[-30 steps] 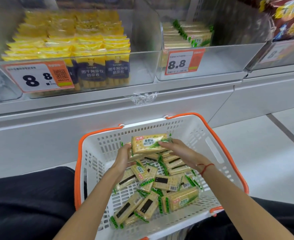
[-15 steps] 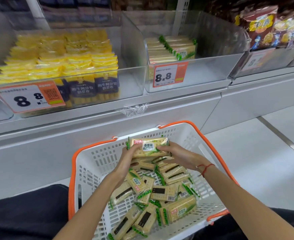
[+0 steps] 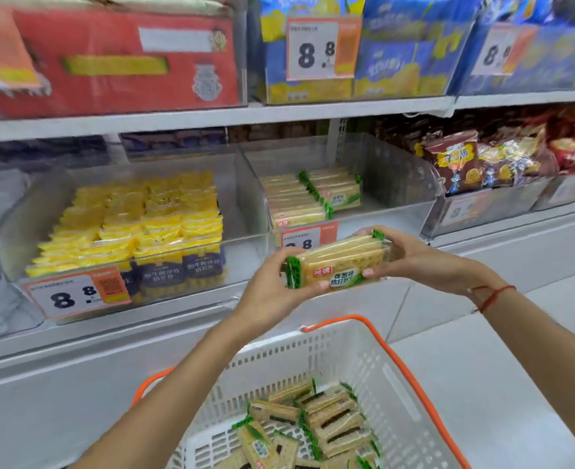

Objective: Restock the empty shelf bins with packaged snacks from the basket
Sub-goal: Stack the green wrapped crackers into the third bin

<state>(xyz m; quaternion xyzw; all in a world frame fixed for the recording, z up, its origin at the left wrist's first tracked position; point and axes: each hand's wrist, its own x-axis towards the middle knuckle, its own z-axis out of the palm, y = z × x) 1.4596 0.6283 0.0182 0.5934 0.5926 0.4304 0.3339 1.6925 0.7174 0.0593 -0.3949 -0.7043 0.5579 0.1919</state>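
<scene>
Both hands (image 3: 272, 292) grip cracker stack (image 3: 338, 260) lengthwise, left-to-right.

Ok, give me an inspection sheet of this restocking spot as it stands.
Surface: white shelf ledge carrying clear bins.
Job's things: stack of cracker packs held between both hands, in front of the part-filled clear bin; white basket below holds more cracker packs.
Clutter: crumpled clear wrap on the upper shelf edge at right.
Hands: left hand and right hand grip the stack's ends.
Cables: nothing seen.
Surroundings: yellow snack packs in the bin to the left, brown snack bags to the right, 8.8 price tags, blurred boxes above.
</scene>
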